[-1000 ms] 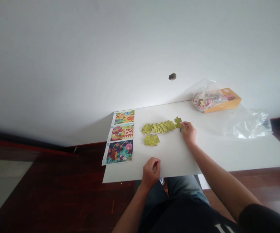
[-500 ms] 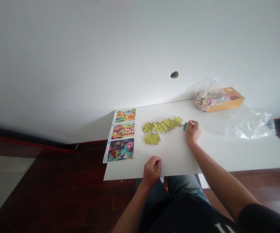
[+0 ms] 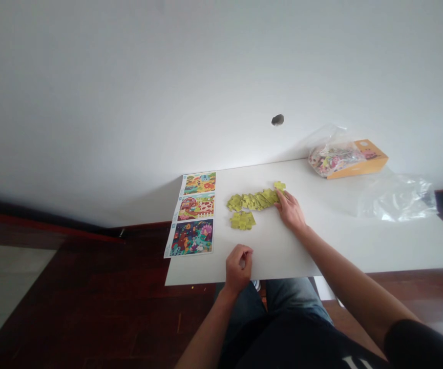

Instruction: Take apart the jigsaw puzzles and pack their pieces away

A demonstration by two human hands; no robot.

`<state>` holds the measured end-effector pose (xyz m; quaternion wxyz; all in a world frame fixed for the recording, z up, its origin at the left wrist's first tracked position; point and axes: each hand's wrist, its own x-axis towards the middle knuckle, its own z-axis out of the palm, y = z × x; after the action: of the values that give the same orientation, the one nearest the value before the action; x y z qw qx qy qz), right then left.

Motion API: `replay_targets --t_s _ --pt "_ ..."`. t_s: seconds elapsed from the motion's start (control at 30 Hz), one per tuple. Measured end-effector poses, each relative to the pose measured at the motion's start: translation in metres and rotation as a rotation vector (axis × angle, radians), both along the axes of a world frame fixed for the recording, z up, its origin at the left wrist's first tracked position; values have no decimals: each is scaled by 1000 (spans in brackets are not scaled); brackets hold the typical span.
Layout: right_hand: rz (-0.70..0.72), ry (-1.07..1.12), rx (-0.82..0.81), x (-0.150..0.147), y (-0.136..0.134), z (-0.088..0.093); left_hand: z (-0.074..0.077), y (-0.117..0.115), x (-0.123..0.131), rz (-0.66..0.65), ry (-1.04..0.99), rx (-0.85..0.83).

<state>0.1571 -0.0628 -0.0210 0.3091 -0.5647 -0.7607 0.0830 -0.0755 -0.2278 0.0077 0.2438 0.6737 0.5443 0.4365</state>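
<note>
A row of overlapping yellow-green puzzle pieces (image 3: 257, 200) lies on the white table (image 3: 267, 246). My right hand (image 3: 291, 210) rests at the right end of this row, fingers apart, its fingertips touching the pieces there. Just beyond those fingertips is a single green piece (image 3: 279, 185). A smaller group of green pieces (image 3: 243, 220) sits below the row's left part. My left hand (image 3: 239, 262) is curled near the table's front edge, with its fingers pressed together; whether anything small is inside is hidden.
Left of the pieces lies a sheet with three colourful pictures (image 3: 193, 215). At the back right, a clear bag of pieces (image 3: 331, 158) leans on an orange box (image 3: 363, 166). A crumpled clear bag (image 3: 401, 197) lies further right. The wall has a hole (image 3: 277, 120).
My right hand has moved left to the end of the row and opened. The teal piece it held is no longer visible. The single green piece has shifted slightly up and left.
</note>
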Motion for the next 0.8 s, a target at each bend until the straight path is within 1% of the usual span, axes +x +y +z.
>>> replay_targets --t_s 0.07,0.13,0.2,0.27,0.3,0.37,0.47,0.53,0.6,0.67,0.8 --pt "44 -51 -5 -1 -1 2 4 9 -7 37 29 56" --pt "62 -129 -4 -1 -3 5 12 26 -16 88 121 114" --pt "53 -201 -12 -2 -2 9 21 48 -22 97 251 133" --pt "40 -237 -38 -3 2 11 27 76 -25 92 390 112" --pt "37 -248 -57 -4 5 11 28 90 -25 103 449 99" --pt "42 -268 -93 -5 12 10 24 117 -22 101 545 18" --pt "86 -295 -103 -5 20 8 11 146 -13 6 606 -92" --pt "119 -295 -73 -5 21 6 2 155 -7 5 610 -96" --pt "140 -278 -35 -6 19 6 -2 157 -3 25 607 -76" --pt "151 -259 -8 -9 16 6 -3 157 0 33 603 -48" --pt "188 -242 11 -18 13 7 -1 155 1 48 585 -8"
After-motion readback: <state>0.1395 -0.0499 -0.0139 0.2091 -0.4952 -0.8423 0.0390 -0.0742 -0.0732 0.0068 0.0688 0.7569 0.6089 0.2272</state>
